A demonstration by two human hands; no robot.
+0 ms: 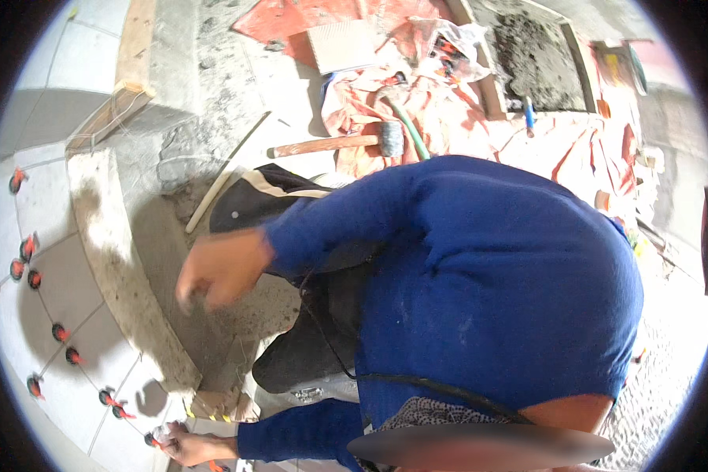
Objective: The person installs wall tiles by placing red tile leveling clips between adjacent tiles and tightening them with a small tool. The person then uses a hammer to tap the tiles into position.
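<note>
My left hand [185, 446] rests low on the white floor tiles [114, 346] with its fingers closed round a red-and-black tile leveler [151, 440]. My right hand [226, 269] hangs over the grey untiled strip, smeared by motion. Its fingers seem curled, but whether anything is between them does not show. Several more red-and-black tile levelers [60, 333] stand along the tile joints. Between the tiles and my knees runs a pale, mortar-stained plank [122, 252].
A mallet [391, 139] lies past my right arm, beside a green-handled tool [409, 126]. Farther off are a wooden mortar box [488, 82], a blue-handled tool [529, 114], a reddish tarp [354, 102] and a pale ribbed square [342, 45]. A long stick [220, 181] lies near my knee.
</note>
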